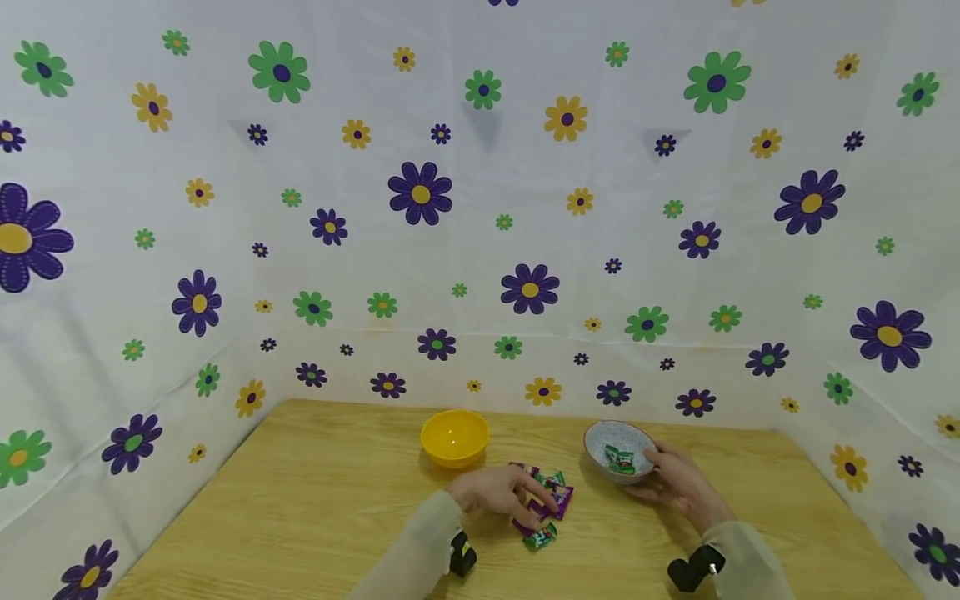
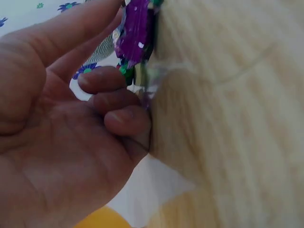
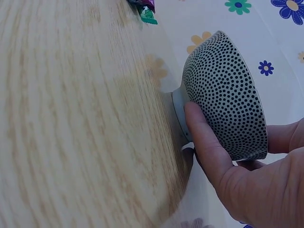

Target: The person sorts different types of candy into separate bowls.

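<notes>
In the head view my left hand (image 1: 495,490) reaches over a small pile of wrapped candies, purple (image 1: 561,502) and green (image 1: 540,537). Its thumb and index finger stretch out apart at the pile; the other fingers bend loosely. The left wrist view shows a purple candy (image 2: 135,33) close to those fingers, whose tips are partly out of frame. My right hand (image 1: 678,483) grips a speckled bowl (image 3: 223,95) by its side, fingers against the outside and thumb at the rim. Green-wrapped candies (image 1: 619,458) lie inside the bowl, which tilts slightly.
Behind my left hand, a yellow bowl (image 1: 454,439) stands on the wooden table (image 1: 300,500). A white flower-printed cloth (image 1: 480,250) hangs around the back and sides of the table. Each wrist carries a small black camera.
</notes>
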`<state>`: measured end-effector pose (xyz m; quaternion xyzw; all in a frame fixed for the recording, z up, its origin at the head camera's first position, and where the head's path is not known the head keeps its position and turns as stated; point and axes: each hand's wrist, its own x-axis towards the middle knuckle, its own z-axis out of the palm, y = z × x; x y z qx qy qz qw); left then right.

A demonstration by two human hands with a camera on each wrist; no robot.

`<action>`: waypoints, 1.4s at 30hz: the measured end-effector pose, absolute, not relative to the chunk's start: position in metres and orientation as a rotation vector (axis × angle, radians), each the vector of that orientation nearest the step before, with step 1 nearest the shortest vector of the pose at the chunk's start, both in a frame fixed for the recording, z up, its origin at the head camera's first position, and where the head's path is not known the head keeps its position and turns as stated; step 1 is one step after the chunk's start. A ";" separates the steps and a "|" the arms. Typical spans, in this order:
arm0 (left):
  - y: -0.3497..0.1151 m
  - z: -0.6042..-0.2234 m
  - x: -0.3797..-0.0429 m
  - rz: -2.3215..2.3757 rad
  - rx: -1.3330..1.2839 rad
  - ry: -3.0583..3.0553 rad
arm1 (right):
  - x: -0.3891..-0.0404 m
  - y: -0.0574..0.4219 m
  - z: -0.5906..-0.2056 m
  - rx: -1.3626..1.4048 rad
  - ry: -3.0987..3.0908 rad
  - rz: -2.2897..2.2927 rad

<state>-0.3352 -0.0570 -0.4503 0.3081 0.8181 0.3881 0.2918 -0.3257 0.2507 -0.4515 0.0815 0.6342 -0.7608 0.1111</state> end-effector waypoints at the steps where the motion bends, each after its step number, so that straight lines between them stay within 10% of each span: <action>1: -0.057 -0.450 -0.336 1.020 0.819 2.172 | -0.326 0.250 -0.451 0.240 1.859 -2.235; 42: -0.049 -0.450 -0.319 1.036 0.759 2.188 | -0.327 0.248 -0.450 0.275 1.867 -2.218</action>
